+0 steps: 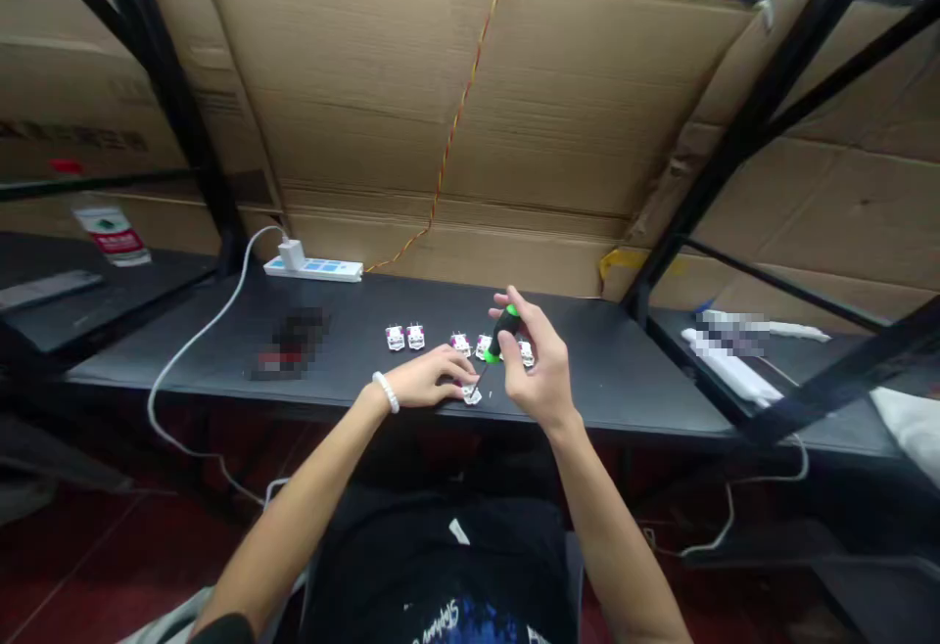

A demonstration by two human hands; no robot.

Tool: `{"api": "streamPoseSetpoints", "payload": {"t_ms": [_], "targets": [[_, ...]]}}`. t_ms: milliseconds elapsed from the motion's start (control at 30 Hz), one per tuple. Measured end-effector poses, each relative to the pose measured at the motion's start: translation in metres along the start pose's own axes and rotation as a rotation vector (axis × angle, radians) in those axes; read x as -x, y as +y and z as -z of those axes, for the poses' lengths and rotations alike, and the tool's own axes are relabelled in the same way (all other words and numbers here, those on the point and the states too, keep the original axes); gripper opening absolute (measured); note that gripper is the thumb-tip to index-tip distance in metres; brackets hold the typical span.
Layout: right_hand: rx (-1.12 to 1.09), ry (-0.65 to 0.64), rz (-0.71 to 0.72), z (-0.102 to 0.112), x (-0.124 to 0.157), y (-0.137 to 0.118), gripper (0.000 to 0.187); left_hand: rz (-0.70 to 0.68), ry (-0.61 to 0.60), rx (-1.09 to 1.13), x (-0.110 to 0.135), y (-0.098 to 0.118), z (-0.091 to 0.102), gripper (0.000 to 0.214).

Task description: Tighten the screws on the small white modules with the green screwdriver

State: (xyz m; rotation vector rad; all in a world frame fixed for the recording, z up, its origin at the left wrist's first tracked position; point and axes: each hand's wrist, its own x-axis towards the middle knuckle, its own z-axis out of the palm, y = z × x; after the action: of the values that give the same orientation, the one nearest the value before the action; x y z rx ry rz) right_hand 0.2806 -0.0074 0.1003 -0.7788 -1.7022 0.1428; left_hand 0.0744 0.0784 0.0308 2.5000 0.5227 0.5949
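My right hand [540,365] grips a black and green screwdriver [503,329] by its handle, the shaft slanting down to the left. Its tip meets a small white part [471,395] near the table's front edge. With fingers closed on that part's left side, my left hand [433,377] holds it against the table; a white beaded bracelet is on the wrist. Behind my hands stands a row of small white and purple modules: a pair on the left, one module [395,338] beside another [415,336], and several more [460,344] partly hidden by my right hand.
A white power strip [314,269] with a plugged-in charger lies at the back left, its white cable hanging over the front edge. A blurred dark and red object [290,343] rests on the black table [624,370]. Black metal posts [661,243] stand at both sides, with cardboard behind.
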Motion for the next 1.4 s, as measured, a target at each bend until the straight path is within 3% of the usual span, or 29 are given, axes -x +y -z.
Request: {"api": "streamPoseSetpoints", "payload": {"t_ms": [200, 400, 567, 767, 933, 1133, 1300, 1400], "targets": [[-0.055, -0.032, 0.019, -0.001, -0.004, -0.011, 0.044, -0.003, -0.005, -0.010, 0.001, 0.003, 0.001, 0.020], [0.124, 0.092, 0.071, -0.003, -0.011, -0.017, 0.027, 0.006, -0.009, -0.021, 0.001, 0.000, 0.000, 0.016], [0.067, 0.003, 0.066, -0.003, -0.012, -0.015, 0.035, -0.015, 0.000, -0.019, 0.001, 0.001, 0.000, 0.019], [0.160, 0.127, 0.045, -0.003, -0.012, -0.013, 0.025, -0.009, 0.009, -0.024, 0.001, -0.001, -0.001, 0.020], [0.070, 0.023, 0.060, -0.003, -0.014, -0.011, 0.034, -0.017, 0.004, -0.033, 0.001, -0.002, -0.001, 0.020], [0.175, 0.143, 0.049, -0.004, -0.014, -0.013, 0.024, -0.020, 0.018, -0.039, 0.001, -0.001, -0.001, 0.019], [0.100, 0.055, 0.062, -0.003, -0.014, -0.011, 0.033, -0.018, 0.022, -0.030, 0.001, -0.001, -0.001, 0.019], [0.136, 0.092, 0.058, -0.003, -0.014, -0.009, 0.027, -0.021, 0.021, -0.022, 0.001, -0.002, -0.002, 0.019]]}}
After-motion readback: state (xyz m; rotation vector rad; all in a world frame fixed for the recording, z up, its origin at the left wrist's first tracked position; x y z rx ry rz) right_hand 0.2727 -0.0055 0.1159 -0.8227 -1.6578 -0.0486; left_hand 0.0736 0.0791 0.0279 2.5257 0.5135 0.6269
